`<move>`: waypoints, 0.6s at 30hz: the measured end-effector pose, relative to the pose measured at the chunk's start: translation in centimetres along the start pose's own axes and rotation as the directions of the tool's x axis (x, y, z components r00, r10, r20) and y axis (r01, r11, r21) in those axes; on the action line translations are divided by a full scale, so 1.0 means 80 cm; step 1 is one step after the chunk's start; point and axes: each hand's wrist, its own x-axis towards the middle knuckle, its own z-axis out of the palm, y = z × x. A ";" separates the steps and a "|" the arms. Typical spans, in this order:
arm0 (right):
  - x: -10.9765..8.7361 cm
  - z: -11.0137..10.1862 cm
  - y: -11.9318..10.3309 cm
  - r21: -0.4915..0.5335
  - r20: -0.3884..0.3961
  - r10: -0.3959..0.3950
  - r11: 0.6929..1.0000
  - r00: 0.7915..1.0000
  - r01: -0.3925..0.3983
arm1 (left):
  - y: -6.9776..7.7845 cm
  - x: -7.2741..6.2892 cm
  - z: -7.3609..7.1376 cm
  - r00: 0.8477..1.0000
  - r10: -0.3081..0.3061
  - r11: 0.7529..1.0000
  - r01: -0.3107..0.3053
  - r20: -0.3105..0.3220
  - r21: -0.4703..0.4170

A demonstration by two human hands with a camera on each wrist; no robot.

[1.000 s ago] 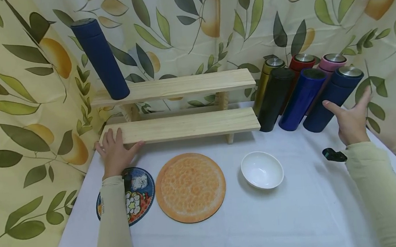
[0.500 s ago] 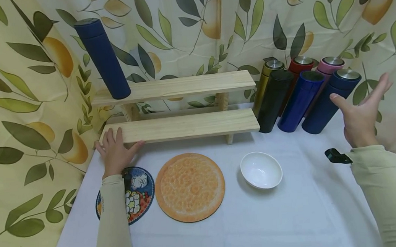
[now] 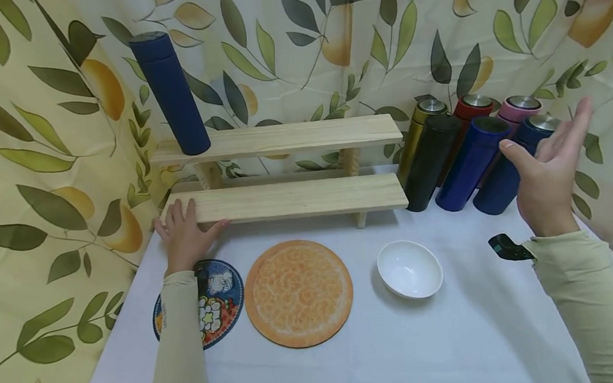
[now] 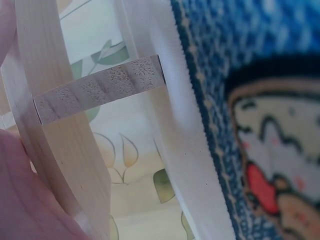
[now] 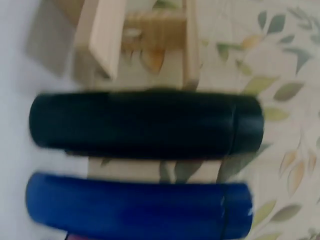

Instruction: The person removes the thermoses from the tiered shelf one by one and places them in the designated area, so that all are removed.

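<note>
At the left end of the lower tier of a wooden two-tier shelf (image 3: 296,199), my left hand (image 3: 184,241) rests with its fingers spread on the board and its thumb along the front edge. The left wrist view shows that hand against the edge of the board (image 4: 75,135). My right hand (image 3: 548,180) is raised beside a navy thermos bottle (image 3: 498,187), fingers spread, holding nothing. Next to that bottle stand a bright blue thermos (image 3: 467,165) and a black one (image 3: 432,162), both also in the right wrist view. Another navy thermos (image 3: 171,94) stands on the upper tier's left end.
Behind the front bottles stand gold (image 3: 414,133), red (image 3: 471,107) and pink (image 3: 519,108) thermoses. A white bowl (image 3: 410,269), a round tan mat (image 3: 299,293) and a patterned blue mat (image 3: 223,301) lie on the white tablecloth (image 3: 361,365). A leaf-patterned curtain (image 3: 296,50) hangs behind.
My right hand has drawn up and away from the navy thermos at the right, then shifted slightly left. The left hand keeps its place on the lower tier. The head view has shifted a little.
</note>
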 end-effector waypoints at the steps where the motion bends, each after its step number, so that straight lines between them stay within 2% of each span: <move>1: -0.001 0.006 0.000 0.021 0.011 0.002 1.000 1.000 -0.002 | -0.001 0.000 0.001 1.000 -0.001 1.000 0.001 0.000 0.002; 4: -0.008 0.023 -0.001 0.077 0.042 0.008 0.997 0.999 -0.011 | -0.001 0.000 0.004 1.000 -0.005 1.000 0.005 0.007 0.010; 10: -0.021 0.056 0.005 0.124 0.130 0.010 0.992 0.991 -0.026 | 0.003 0.002 0.007 1.000 -0.001 1.000 0.001 0.005 0.012; 18: -0.034 0.113 0.023 0.136 0.272 0.027 0.988 0.962 -0.066 | 0.001 0.001 0.002 1.000 -0.016 1.000 0.016 -0.007 0.013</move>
